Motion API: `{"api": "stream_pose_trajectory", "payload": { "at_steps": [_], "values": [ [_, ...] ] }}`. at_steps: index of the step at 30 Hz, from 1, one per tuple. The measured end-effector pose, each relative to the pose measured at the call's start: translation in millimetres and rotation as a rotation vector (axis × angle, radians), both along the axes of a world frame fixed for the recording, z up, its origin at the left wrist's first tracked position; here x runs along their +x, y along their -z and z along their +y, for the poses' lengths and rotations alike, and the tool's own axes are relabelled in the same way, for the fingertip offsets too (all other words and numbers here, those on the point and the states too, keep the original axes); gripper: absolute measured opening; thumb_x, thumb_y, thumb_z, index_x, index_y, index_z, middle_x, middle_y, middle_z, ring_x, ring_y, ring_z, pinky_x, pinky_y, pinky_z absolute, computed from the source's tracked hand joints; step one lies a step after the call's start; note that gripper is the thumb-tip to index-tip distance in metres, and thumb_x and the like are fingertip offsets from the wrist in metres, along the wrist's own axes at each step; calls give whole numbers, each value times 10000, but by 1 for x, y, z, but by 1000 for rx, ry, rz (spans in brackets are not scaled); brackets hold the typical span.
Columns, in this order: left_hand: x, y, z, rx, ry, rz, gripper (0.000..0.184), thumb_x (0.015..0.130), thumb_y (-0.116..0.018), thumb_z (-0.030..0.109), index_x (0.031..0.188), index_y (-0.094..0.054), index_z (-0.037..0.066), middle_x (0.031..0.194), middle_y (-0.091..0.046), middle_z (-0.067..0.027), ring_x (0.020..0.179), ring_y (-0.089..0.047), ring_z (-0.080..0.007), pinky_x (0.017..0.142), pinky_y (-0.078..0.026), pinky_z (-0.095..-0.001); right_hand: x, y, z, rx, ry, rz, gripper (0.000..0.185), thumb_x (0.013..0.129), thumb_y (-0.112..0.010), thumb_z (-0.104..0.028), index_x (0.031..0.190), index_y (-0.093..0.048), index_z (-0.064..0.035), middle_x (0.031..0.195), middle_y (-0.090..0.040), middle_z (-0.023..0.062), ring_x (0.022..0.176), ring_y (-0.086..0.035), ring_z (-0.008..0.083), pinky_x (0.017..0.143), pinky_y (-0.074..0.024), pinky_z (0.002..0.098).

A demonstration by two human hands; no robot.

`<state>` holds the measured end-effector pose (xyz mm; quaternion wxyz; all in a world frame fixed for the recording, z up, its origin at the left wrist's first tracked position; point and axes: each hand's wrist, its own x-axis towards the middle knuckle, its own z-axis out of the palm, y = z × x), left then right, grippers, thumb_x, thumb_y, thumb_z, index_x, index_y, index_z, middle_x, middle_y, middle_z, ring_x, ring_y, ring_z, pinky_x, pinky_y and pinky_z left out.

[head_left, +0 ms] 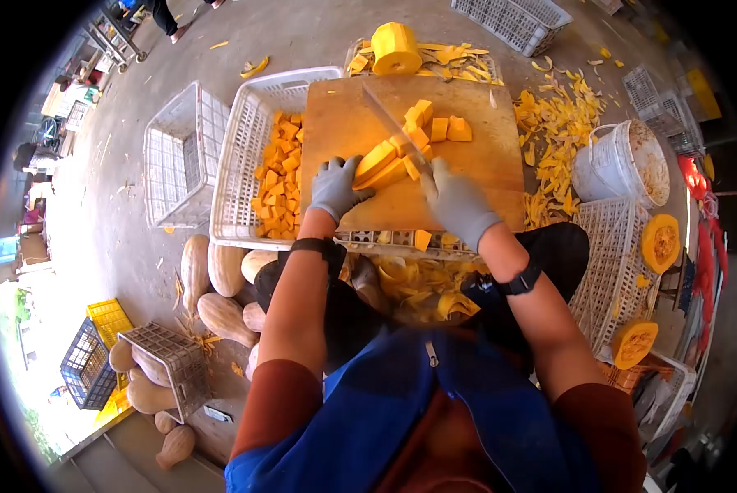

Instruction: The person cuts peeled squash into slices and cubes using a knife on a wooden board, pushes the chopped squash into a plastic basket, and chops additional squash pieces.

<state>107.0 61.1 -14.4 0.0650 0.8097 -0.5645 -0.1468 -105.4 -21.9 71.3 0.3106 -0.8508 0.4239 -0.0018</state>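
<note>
A wooden cutting board (335, 115) lies in front of me, with orange pumpkin strips (378, 161) and cut chunks (459, 129) on it. My left hand (336, 189), in a grey glove, presses its fingers against the left ends of the strips. In my gloved right hand (459, 201) is the handle of a long knife (387, 117); its blade points up and left across the strips. Left of the board, a white crate (255, 101) holds many pumpkin cubes (282, 181). A peeled pumpkin piece (395, 49) stands beyond the board.
Peelings (553, 123) and a white bucket (619, 163) are at the right, near halved pumpkins (661, 243). A second white crate (175, 152) stands at the left. Whole squashes (226, 319) lie at lower left, by a tipped crate (179, 361).
</note>
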Motion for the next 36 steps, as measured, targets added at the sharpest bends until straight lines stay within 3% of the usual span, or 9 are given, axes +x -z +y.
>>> {"api": "stream_pose_trajectory", "payload": {
  "at_steps": [5,9,12,17,20,26,30,33,36],
  "values": [
    [-2,1,1,-43,-3,12,673,705,-729,418,1277,-482,162,1154,-546,-190,1078,-500,-399,895,-442,-441,25,57,10,-23,-34,-76,273,931,-428,-286,987,-478,-24,767,-617,254,730,-600,433,656,-465,524],
    [3,2,15,-140,-49,127,683,693,-752,328,1291,-466,164,1189,-533,-192,1094,-491,-407,913,-435,-436,18,47,0,82,-78,-44,269,930,-423,-279,976,-479,-21,760,-611,258,728,-595,439,656,-460,530],
    [9,11,35,-287,-156,138,580,707,-737,251,1242,-520,188,1162,-546,-164,1120,-484,-365,916,-436,-415,18,-11,18,-6,-31,-33,269,924,-426,-269,994,-486,-17,815,-614,268,784,-594,440,702,-461,518],
    [12,29,47,-424,-274,295,407,727,-700,114,1125,-614,137,1041,-597,-162,899,-598,-294,802,-493,-348,39,64,29,38,-115,-66,266,928,-421,-270,992,-481,-20,788,-614,261,754,-595,435,685,-455,521],
    [16,49,48,-522,-306,355,416,736,-693,25,1139,-609,89,979,-628,-134,769,-639,-218,710,-522,-295,37,51,25,52,-124,-49,264,928,-418,-265,992,-479,-17,777,-615,257,743,-596,434,685,-455,523],
    [12,67,52,-631,-402,479,355,771,-678,28,1118,-602,35,974,-639,-112,813,-645,-183,743,-515,-284,50,21,53,-9,-148,-40,272,928,-422,-274,996,-486,-18,752,-623,233,731,-600,432,673,-463,518],
    [3,60,49,-659,-428,563,339,773,-685,56,1102,-605,33,979,-632,-132,838,-634,-220,759,-511,-301,57,48,47,0,-204,-8,271,924,-449,-285,981,-503,-25,747,-622,232,710,-599,429,648,-469,509],
    [-15,60,53,-709,-470,568,335,764,-699,113,1079,-612,39,1009,-610,-175,900,-602,-315,791,-503,-351,29,35,41,195,-60,-277,300,917,-475,-295,1004,-518,-12,759,-621,242,699,-594,432,639,-468,502],
    [-58,33,47,-669,-332,239,583,750,-707,249,1280,-496,128,1283,-463,-213,1175,-431,-394,1015,-329,-473,-21,47,8,-510,-192,-253,349,904,-503,-312,1060,-515,0,787,-618,253,703,-585,436,632,-460,498]
  ]
}}
